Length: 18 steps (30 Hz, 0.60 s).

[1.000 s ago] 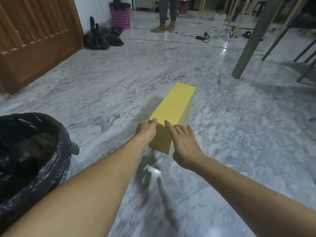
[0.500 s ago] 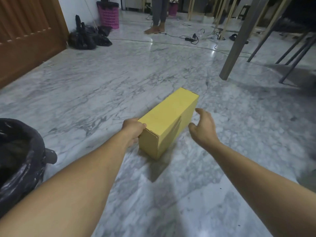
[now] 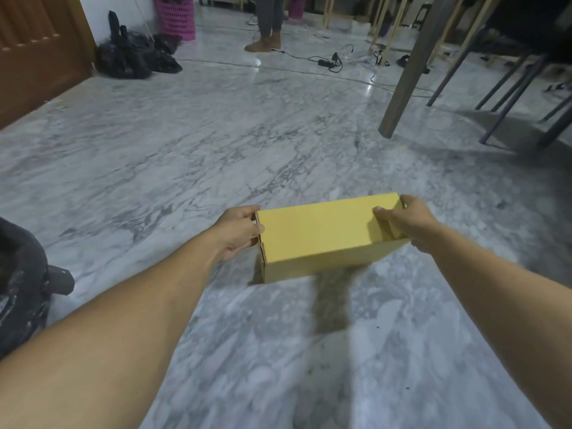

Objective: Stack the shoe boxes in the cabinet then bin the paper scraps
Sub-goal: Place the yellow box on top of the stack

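A yellow cardboard shoe box (image 3: 322, 233) is held in front of me above the marble floor, lying crosswise with its long side toward me. My left hand (image 3: 240, 232) grips its left end, fingers curled round the edge. My right hand (image 3: 405, 219) grips its right end, thumb on the lid and fingers behind. A dark shadow falls on the floor under the box. No paper scraps show in this view.
A bin lined with a black bag (image 3: 21, 289) stands at the left edge. A brown wooden door (image 3: 40, 51) is at far left, black bags (image 3: 136, 55) beside it. A person's legs (image 3: 266, 26), floor cables (image 3: 334, 61), a table leg (image 3: 408, 75) and chair legs lie ahead.
The box was on the floor pointing away from me; my right hand moved from its near corner to its far end, and both hands have lifted and turned it crosswise.
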Motion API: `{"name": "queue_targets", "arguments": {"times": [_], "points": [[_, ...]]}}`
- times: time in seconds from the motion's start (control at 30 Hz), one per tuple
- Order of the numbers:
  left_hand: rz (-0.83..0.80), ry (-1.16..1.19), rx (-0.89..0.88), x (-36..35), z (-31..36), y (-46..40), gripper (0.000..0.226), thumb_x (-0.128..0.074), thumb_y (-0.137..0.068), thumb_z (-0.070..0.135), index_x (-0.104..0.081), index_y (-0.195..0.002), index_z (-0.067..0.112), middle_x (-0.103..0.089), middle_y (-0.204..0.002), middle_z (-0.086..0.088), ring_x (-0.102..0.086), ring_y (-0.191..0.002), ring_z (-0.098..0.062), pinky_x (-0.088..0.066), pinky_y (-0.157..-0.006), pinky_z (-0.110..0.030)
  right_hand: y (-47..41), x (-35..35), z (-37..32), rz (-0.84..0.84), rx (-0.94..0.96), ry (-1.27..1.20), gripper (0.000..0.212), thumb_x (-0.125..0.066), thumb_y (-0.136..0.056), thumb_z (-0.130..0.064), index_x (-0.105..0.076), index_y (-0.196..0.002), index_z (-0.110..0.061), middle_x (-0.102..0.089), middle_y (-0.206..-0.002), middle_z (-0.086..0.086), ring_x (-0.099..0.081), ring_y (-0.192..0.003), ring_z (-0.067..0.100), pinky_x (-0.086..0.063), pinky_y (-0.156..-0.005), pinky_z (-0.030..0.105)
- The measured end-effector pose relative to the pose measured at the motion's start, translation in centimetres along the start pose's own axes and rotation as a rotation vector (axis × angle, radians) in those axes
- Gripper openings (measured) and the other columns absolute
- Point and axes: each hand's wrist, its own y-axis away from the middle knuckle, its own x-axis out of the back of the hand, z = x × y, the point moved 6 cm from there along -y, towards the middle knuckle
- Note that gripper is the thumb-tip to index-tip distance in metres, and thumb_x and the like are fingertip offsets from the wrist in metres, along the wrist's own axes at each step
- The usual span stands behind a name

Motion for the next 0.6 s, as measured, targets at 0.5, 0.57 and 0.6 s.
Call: {"name": "queue_targets", "arguments": {"times": [0.5,0.57,0.6], "points": [[0.202,0.171,0.096,-0.3,-3.6,10.1,0.072,-0.064,-0.078,0.066,-0.056,-0.131,0.018,-0.060,-0.133,-0.007,-0.059,-0.117,-0.031,-0.048,-0.097,-0.052,11.2,3.2,3.7,-0.008,-0.230,-0.347,0.054,-0.068,-0.081,-0.056,-0.057,-0.119,-0.020,-0.054,-0.115,0.009,-0.057,-0.102,0.036,-0.049,-0.075,0.065],[0.241,0.175,0.056,1.0,-2.7,13.4,0.067,-0.071,-0.072,0.061,-0.062,-0.122,0.018,-0.065,-0.124,-0.008,-0.063,-0.108,-0.030,-0.052,-0.087,-0.044,13.6,3.6,2.9,-0.045,-0.200,-0.360,0.037,-0.066,-0.085,-0.046,-0.059,-0.111,-0.021,-0.051,-0.112,0.010,-0.054,-0.095,0.033,-0.051,-0.069,0.060],[0.250,0.179,0.044,1.6,-2.4,15.2,0.066,-0.073,-0.069,0.058,-0.064,-0.120,0.017,-0.066,-0.121,-0.008,-0.064,-0.105,-0.028,-0.053,-0.084,-0.041,14.8,3.8,2.7,-0.077,-0.187,-0.371,0.028,-0.065,-0.086,-0.040,-0.059,-0.106,-0.020,-0.049,-0.109,0.010,-0.053,-0.092,0.031,-0.050,-0.066,0.057]]}}
